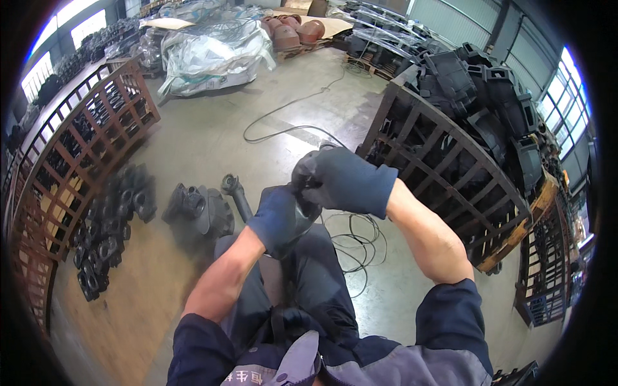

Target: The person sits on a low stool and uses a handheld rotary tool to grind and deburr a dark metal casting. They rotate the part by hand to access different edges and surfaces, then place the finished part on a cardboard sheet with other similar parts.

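Note:
My left hand, in a dark blue and black glove, is closed in front of my body, above my knees. My right hand, gloved the same way, meets it from the right with the fingers curled in. Between them shows a dark rounded part, mostly covered by the gloves, so its exact kind cannot be told. Left of my left hand, a tool with a round head and dark shaft stands out against the floor. Beside it sit dark metal castings with round openings.
Several small dark castings lie in rows on the left floor. A brown metal crate stands beyond them. At right, a slatted crate is heaped with black castings. A cable crosses the floor; coils lie near my legs.

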The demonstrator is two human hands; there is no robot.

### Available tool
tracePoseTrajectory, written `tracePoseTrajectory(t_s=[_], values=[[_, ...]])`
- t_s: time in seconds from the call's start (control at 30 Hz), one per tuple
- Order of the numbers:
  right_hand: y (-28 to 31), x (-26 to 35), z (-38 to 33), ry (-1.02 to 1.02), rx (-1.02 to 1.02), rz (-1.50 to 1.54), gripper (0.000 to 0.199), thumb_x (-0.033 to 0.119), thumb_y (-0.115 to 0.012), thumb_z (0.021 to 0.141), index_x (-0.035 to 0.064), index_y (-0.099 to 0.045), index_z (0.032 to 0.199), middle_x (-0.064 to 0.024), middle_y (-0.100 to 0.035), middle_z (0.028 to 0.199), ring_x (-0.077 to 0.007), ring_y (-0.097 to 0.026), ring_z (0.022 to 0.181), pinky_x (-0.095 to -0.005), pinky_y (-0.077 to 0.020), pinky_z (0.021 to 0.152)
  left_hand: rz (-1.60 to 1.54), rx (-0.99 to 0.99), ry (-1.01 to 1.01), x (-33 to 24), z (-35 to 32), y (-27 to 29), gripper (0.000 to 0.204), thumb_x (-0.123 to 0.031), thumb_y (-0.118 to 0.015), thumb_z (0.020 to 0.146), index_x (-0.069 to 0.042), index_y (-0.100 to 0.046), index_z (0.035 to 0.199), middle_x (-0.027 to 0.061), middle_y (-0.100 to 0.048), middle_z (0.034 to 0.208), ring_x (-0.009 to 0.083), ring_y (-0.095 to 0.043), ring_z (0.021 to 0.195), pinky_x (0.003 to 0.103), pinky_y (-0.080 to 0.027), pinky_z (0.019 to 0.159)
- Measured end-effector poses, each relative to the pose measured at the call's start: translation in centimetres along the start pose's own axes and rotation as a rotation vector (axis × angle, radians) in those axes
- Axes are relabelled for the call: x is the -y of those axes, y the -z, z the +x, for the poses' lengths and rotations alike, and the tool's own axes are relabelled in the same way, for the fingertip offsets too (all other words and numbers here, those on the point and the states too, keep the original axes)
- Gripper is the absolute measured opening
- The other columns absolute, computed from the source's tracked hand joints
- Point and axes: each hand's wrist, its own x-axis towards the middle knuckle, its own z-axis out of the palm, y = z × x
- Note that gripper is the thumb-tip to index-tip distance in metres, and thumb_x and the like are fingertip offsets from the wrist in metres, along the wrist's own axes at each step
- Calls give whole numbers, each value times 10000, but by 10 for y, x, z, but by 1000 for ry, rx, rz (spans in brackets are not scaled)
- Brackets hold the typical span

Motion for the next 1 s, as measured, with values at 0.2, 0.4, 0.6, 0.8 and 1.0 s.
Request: tracePoseTrajectory(t_s=[0.2, 0.4, 0.6, 0.8, 1.0], values=[[3, -4, -11, 87, -73, 194, 233, 43, -705, 815, 24, -712, 1046, -147, -729, 896, -237, -718, 793, -335, -566, 744, 131, -13, 16, 1, -1, 6, 268, -340, -675, 814, -76, -706, 847, 195, -689, 790, 390, -688, 763, 461, -536, 671], [-6, -10, -12, -37, -152, 574, 207, 65, -732, 898, 8, -698, 1094, -21, -710, 937, -76, -634, 852, -255, -543, 779, 59, -104, -69, 2, -9, 14, 206, -268, -665, 850, -92, -662, 956, 172, -678, 869, 384, -678, 800, 429, -530, 678], [-11, -4, -12, -44, -91, 589, 202, 41, -717, 899, 4, -697, 1096, -31, -725, 927, -68, -635, 824, -246, -547, 777, 19, -56, 1, -9, -15, 23, 267, -295, -659, 855, -62, -672, 985, 179, -695, 821, 367, -683, 767, 437, -533, 700], [-12, -1, -12, -24, -97, 532, 187, 48, -714, 901, 4, -699, 1082, -31, -726, 897, -67, -635, 783, -249, -553, 736, 44, -34, 15, -6, -15, 20, 292, -306, -664, 848, -47, -668, 982, 178, -694, 817, 360, -687, 763, 429, -539, 696], [-12, -1, -14, 0, -126, 495, 169, 74, -715, 906, 1, -702, 1058, -45, -729, 898, -73, -646, 794, -256, -560, 746, -25, -112, -37, -6, -17, 16, 312, -332, -675, 834, -43, -677, 952, 189, -691, 798, 353, -692, 741, 426, -542, 682]])
